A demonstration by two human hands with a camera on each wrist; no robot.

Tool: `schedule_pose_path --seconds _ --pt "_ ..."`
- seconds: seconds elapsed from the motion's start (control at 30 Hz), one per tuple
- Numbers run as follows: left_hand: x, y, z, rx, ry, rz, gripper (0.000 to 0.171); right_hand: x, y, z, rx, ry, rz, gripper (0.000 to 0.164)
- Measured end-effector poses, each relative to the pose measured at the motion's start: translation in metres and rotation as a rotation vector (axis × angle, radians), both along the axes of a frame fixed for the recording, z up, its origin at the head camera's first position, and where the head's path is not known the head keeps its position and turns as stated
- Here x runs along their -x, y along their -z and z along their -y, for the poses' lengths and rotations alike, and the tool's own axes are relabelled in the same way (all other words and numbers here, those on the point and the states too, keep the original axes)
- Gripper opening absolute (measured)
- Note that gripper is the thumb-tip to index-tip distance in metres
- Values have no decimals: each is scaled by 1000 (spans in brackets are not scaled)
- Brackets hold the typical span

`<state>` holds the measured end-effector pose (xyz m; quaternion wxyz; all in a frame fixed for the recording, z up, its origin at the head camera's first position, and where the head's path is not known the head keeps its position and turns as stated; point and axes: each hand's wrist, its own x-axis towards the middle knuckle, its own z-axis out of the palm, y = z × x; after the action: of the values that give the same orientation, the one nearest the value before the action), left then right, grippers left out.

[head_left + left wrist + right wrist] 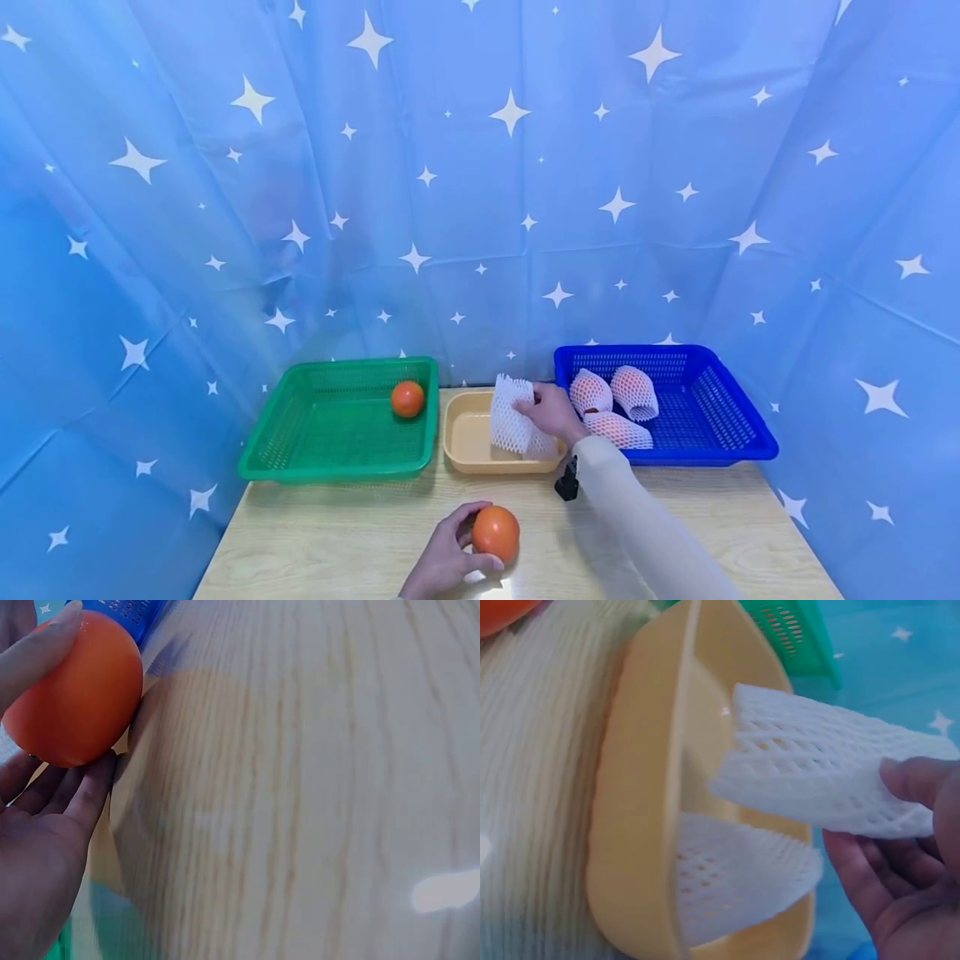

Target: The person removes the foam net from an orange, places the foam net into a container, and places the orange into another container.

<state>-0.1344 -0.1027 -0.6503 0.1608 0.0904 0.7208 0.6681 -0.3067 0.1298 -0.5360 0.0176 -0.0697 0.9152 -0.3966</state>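
My left hand [447, 550] holds a smooth, round orange-red fruit [496, 534] near the table's front, thumb on one side and fingers on the other. The left wrist view shows that fruit [82, 690] close over the wood. Above the cream tray [467, 464], my right hand [553, 410] pinches a white foam net sleeve [511, 414] between thumb and fingers. The sleeve [817, 761] looks empty and flattened in the right wrist view. A second white foam net [739, 881] lies inside the tray, below the held one.
A green basket [337, 475] at the left contains one orange-red fruit [407, 399]. At the right, a blue basket [738, 417] contains several fruits in foam nets [634, 392]. A starry blue curtain [480, 208] hangs behind the wooden table [337, 542].
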Motion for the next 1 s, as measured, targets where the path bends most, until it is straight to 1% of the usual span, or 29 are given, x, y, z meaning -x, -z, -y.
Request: schedule_pose_path --seconds 0.1,0.23,0.37,0.43,0.57,0.67,0.83,1.0 --pt "0 0 0 4 -11 3 82 5 9 4 -36 -41 67 20" --pt "0 1 1 6 -21 9 83 11 19 7 -64 -80 119 14" --pt "0 3 2 4 -21 4 83 17 26 10 -97 -105 124 10" --pt "0 4 3 2 -21 2 83 19 27 13 -123 -112 119 12" --pt "0 5 3 2 -21 0 82 22 28 17 -194 -120 118 28" --pt "0 5 2 3 -20 0 81 26 28 19 -276 -125 117 40" --pt "-1 4 0 -11 -21 -17 81 32 30 21 -402 -129 94 48" --pt "-1 6 0 -24 -21 -29 81 36 31 23 -451 -141 46 60"
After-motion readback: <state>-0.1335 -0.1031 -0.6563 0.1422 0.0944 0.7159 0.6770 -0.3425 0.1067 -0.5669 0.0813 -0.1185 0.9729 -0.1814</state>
